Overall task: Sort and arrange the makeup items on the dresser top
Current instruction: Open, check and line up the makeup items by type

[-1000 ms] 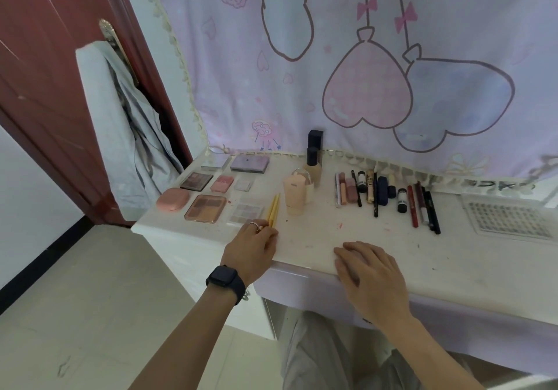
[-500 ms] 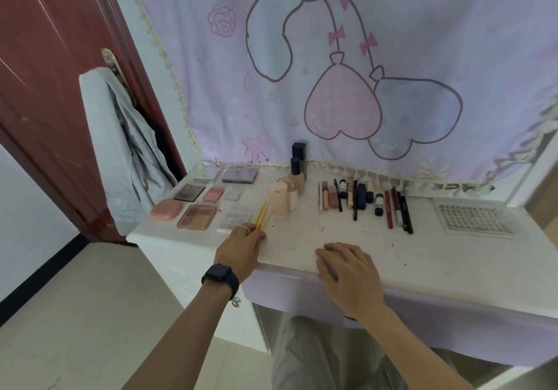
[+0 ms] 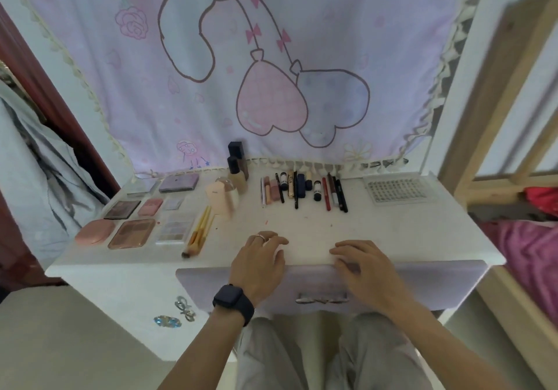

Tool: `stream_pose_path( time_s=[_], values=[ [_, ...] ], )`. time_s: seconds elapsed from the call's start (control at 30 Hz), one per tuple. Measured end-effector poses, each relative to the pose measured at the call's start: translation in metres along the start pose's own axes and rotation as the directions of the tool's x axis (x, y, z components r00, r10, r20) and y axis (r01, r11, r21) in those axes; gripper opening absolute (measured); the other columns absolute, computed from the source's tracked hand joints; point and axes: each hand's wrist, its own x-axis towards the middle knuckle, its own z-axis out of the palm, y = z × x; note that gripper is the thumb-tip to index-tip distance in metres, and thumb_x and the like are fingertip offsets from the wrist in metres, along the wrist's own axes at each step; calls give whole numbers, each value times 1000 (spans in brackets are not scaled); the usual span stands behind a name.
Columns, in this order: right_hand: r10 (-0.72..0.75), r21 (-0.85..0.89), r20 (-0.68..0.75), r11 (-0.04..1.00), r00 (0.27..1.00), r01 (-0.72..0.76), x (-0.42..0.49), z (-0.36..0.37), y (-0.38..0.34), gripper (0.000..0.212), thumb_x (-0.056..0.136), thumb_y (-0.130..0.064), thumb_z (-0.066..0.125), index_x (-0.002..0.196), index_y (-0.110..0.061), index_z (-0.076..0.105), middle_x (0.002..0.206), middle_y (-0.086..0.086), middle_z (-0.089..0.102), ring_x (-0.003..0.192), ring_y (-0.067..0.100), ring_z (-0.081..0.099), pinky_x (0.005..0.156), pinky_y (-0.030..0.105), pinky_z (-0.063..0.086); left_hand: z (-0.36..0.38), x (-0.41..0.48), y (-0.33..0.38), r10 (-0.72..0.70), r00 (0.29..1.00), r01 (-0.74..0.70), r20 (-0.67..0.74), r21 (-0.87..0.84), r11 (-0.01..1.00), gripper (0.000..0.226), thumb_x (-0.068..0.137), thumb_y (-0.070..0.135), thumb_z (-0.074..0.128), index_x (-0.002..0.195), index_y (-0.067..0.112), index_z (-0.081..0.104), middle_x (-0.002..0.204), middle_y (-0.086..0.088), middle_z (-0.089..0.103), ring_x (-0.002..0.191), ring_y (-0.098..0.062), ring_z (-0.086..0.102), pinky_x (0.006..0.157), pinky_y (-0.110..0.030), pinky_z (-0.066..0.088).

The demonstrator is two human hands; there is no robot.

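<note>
The left hand and right hand rest palm-down on the front edge of the tabletop. They lie a little apart, fingers relaxed and holding nothing. The brushes lie just left of the left hand, angled toward the back. Past them, the palettes sit in rows at the left end. Well behind the hands lies a row of pencils and tubes. The bottles and a pink cup stand to its left, and a clear tray sits at the far right.

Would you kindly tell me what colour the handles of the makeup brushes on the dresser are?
Yellow; the slim makeup brushes show best in the head view.
</note>
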Motion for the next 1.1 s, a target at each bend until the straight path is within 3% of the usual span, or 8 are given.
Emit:
stream_pose_path(
  time_s=[0.13,0.37,0.53,0.73,0.87,1.0,1.1],
  values=[
    [129,-47,-103,990,986,-134,-16,-47,45,24,89,-13,71,110,-24,75,111,-19,62,112,4,49,97,22,41,39,20,48,107,994,-105,24,-64,992,31,97,25,48,124,32,61,135,10,52,126,-12,46,96,-28,45],
    [325,-243,-218,895,920,-374,1,-96,123,30,92,-25,67,120,-15,72,128,3,66,125,27,53,110,36,36,84,84,125,221,971,-200,88,-201,959,32,98,28,49,128,33,57,139,9,47,131,-10,40,101,-24,39],
    [405,-321,-197,834,893,-449,30,-100,139,47,98,-43,47,139,-23,57,151,0,49,141,20,40,118,37,28,107,137,160,258,948,-237,186,-131,963,41,98,34,49,139,28,47,151,4,39,142,-15,29,111,-31,36],
    [412,-334,-197,825,889,-457,30,-99,143,52,98,-52,37,145,-30,47,157,-9,39,146,13,30,120,33,21,135,181,173,244,921,-262,303,22,965,60,101,43,39,156,23,24,164,-2,20,151,-21,9,121,-30,10],
    [438,-259,-253,828,862,-497,30,-100,140,59,95,-53,45,147,-25,42,153,-9,44,142,13,35,117,33,28,149,168,176,230,961,-220,154,-77,972,50,101,44,42,147,26,43,155,2,39,146,-19,20,117,-29,23],
    [479,-168,-289,827,829,-536,29,-100,139,76,93,-56,47,157,-23,24,157,-6,39,144,16,33,114,35,32,150,149,173,281,958,-279,63,-32,960,46,97,53,44,138,35,54,144,10,52,136,-16,32,112,-32,34],
    [504,-137,-309,815,806,-562,27,-100,140,82,92,-58,50,160,-25,17,160,-2,36,146,19,33,116,39,31,145,145,170,305,952,-304,28,-43,952,48,88,62,48,128,40,61,136,17,55,140,-15,27,116,-33,28]
  ],
)
